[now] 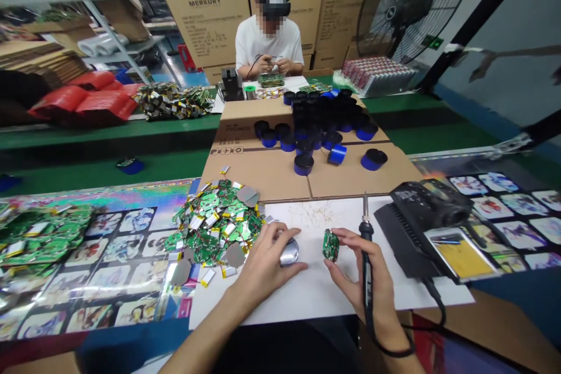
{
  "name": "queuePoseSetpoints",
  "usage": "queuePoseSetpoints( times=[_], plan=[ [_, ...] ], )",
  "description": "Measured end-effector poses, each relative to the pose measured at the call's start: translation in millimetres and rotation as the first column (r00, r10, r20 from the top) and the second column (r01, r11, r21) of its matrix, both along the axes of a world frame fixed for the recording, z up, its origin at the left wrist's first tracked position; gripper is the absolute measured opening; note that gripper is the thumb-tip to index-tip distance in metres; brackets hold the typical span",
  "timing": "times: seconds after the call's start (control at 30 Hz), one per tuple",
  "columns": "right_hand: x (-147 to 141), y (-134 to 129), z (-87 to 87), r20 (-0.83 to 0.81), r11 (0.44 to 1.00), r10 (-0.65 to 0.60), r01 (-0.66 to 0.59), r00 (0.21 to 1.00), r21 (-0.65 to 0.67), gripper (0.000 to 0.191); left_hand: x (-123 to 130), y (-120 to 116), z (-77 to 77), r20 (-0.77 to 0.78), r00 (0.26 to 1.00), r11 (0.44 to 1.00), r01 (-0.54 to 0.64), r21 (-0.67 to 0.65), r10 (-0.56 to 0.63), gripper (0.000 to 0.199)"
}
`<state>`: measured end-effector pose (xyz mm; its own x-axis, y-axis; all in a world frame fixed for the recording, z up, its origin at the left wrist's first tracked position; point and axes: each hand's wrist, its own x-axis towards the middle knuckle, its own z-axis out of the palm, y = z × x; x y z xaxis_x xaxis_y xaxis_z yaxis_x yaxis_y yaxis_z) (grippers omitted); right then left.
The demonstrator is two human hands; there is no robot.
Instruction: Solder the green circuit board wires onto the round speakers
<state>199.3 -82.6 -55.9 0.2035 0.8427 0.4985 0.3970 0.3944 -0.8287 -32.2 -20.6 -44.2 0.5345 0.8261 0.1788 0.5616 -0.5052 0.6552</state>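
Observation:
My left hand (274, 254) curves round a small silvery round piece (289, 252) on the white paper (280, 301), thumb and fingers on its sides. Between the thumb and fingertips of my right hand (366, 272) is a small green circuit board (331, 245), held upright. The same hand also carries a black soldering iron (366, 263) across its fingers, its metal tip pointing away from me. Just beyond my left hand lies a heap of green boards with small batteries (214, 222).
Blue and black round housings (304, 165) cover much of the cardboard (245, 172) ahead. A black soldering station (407, 239) and a yellow sponge tray (462, 253) sit at right. More boards (44, 236) lie far left. Across the bench, a person (269, 41) handles small parts.

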Motion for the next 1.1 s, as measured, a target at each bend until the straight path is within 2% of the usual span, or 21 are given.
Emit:
queuePoseSetpoints(
  times=[0.07,0.1,0.23,0.3,0.37,0.43,0.5,0.57,0.7,0.8,1.1],
  plan=[
    [1,1,-0.4,0.086,1.000,0.007,-0.009,0.996,0.015,0.043,-2,-1,-0.8,0.041,0.998,0.999,-0.048,-0.004,0.048,0.065],
    [2,1,0.1,0.126,1.000,0.007,-0.010,0.992,0.017,0.044,-5,0,0.3,0.060,0.997,0.999,-0.044,-0.021,0.046,0.060],
    [5,2,4.1,0.205,1.000,0.015,-0.016,0.979,0.004,0.044,-14,7,7.6,0.108,0.994,0.995,0.045,-0.095,-0.034,0.018],
    [6,1,5.2,0.204,0.999,0.036,-0.035,0.978,-0.011,0.045,-13,12,8.1,0.164,0.986,0.988,0.059,-0.142,-0.035,0.014],
    [4,-1,4.9,0.193,0.998,0.070,-0.067,0.979,-0.021,0.045,-9,15,5.9,0.256,0.965,0.965,0.007,-0.261,0.062,0.017],
    [0,-3,3.6,0.196,0.994,0.109,-0.106,0.974,-0.029,0.045,-4,15,2.9,0.382,0.896,0.884,-0.024,-0.467,0.226,0.025],
    [-7,-5,2.0,0.226,0.988,0.153,-0.147,0.962,-0.042,0.044,-1,13,1.6,0.488,0.784,0.765,0.026,-0.644,0.384,0.037],
    [-15,-7,0.8,0.280,0.980,0.197,-0.186,0.940,-0.064,0.042,1,8,2.7,0.547,0.695,0.689,0.103,-0.718,0.467,0.045],
    [-28,-8,0.5,0.402,0.974,0.227,-0.214,0.887,-0.078,0.037,1,-3,5.2,0.597,0.595,0.644,0.166,-0.747,0.539,0.046],
    [-32,-6,0.9,0.439,0.974,0.222,-0.217,0.871,-0.063,0.037,0,-9,1.6,0.628,0.537,0.639,0.200,-0.743,0.563,0.045],
    [-20,21,9.0,0.508,0.951,0.293,-0.302,0.810,-0.067,0.037,4,-13,-7.5,0.639,0.491,0.628,0.216,-0.748,0.593,0.044]
  ],
)
